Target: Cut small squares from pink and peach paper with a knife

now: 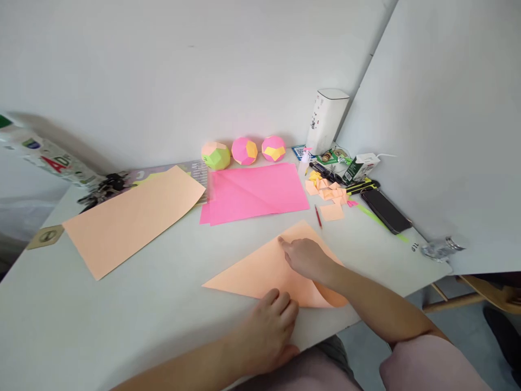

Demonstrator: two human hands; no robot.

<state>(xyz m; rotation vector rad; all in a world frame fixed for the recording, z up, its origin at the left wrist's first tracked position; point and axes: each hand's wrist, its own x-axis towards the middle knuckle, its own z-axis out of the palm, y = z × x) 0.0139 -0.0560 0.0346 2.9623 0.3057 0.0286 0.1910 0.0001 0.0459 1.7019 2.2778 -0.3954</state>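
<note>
Three paper balls (245,151) counted. Two large peach sheets (138,217) noted; at least two pink sheets (260,190) recorded, overlapped. One red pen (318,217), one glass jar (439,249) logged. Small peach pieces (332,212) heaped, total not determined.

A pale, smooth tabletop (122,326) carries, round a clock face centred on its middle with twelve toward the wall, a folded peach sheet (248,271) at four o'clock and a flat peach sheet (134,222) at ten, the latter partly over other items. Three paper balls (244,151) sit at twelve and overlapping pink sheets (260,190) lie at one. Peach paper scraps (331,212) and a red pen (318,217) lie at two, with a black case (385,209) and a clear bottle (439,248) near three.
</note>
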